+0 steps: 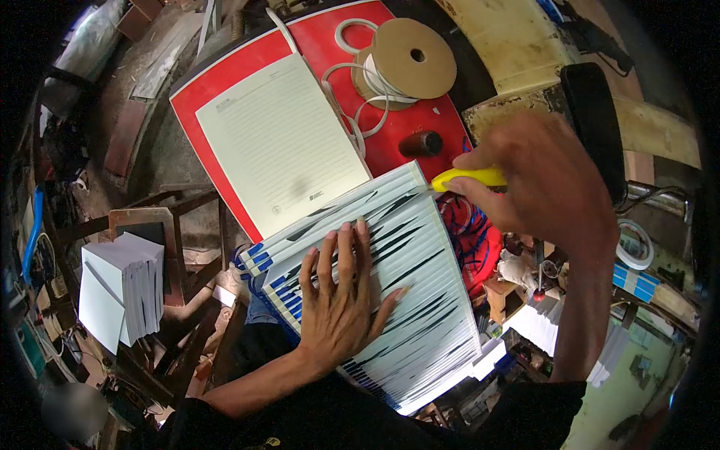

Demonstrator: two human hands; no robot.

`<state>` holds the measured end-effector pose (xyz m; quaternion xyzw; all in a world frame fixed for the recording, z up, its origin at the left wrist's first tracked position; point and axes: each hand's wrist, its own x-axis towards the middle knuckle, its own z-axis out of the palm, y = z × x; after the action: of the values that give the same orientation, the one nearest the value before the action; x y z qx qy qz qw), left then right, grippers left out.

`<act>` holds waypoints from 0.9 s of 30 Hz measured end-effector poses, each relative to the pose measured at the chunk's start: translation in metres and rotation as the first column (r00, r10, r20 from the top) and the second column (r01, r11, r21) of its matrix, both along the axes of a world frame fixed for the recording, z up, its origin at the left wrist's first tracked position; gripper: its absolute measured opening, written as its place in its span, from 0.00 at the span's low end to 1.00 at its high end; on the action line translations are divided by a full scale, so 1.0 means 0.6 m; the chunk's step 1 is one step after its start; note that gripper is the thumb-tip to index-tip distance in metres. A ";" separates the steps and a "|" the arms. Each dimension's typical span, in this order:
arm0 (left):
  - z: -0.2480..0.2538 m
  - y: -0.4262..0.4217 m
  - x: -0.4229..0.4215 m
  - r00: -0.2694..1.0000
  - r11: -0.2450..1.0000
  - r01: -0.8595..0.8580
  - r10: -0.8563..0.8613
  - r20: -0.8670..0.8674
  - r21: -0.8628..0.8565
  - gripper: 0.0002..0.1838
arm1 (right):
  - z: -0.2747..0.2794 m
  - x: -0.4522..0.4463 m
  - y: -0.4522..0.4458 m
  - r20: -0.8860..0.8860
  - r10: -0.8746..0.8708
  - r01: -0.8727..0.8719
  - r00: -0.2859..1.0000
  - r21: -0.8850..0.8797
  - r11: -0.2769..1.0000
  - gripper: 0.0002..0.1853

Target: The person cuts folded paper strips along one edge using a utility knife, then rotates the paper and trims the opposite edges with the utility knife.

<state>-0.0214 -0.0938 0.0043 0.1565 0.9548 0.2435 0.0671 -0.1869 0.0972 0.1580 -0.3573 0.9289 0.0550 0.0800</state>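
Note:
My left hand (337, 300) lies with fingers spread on a row of white book blocks (420, 300), stacked so their edges face me, with blue and white strips at their left ends. In my right hand (536, 176) is a yellow utility knife (472, 178), its tip at the upper right corner of the row; the blade is too small to make out well. An open ruled notebook (281, 142) lies just beyond the blocks. Behind it stands a cardboard spool (416, 60) of white ribbon (355, 112).
A red board (322, 30) lies under the notebook and spool, with a dark cylinder (420, 143) on it. A black phone-like slab (592, 127) is at the right. At left, a white paper stack (124, 289) stands by a rusty frame (199, 217). A tape roll (635, 244) sits at far right.

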 end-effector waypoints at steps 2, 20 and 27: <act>-0.001 0.000 0.000 1.000 1.000 -0.002 0.002 0.004 0.001 0.53 | 0.005 -0.005 0.005 -0.028 -0.091 0.089 0.995 -0.068 0.994 0.14; 0.000 -0.002 0.004 0.999 0.999 0.004 -0.006 0.038 0.037 0.52 | 0.037 -0.012 -0.002 0.028 0.005 -0.002 1.000 -0.098 0.995 0.15; 0.000 -0.003 0.001 0.997 0.996 0.009 -0.015 0.069 0.089 0.51 | -0.013 -0.022 -0.003 -0.037 0.126 -0.131 0.991 -0.230 0.964 0.16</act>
<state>-0.0208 -0.0959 0.0040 0.1564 0.9392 0.2905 0.0949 -0.2000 0.0956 0.1500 -0.4229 0.9047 -0.0448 0.0236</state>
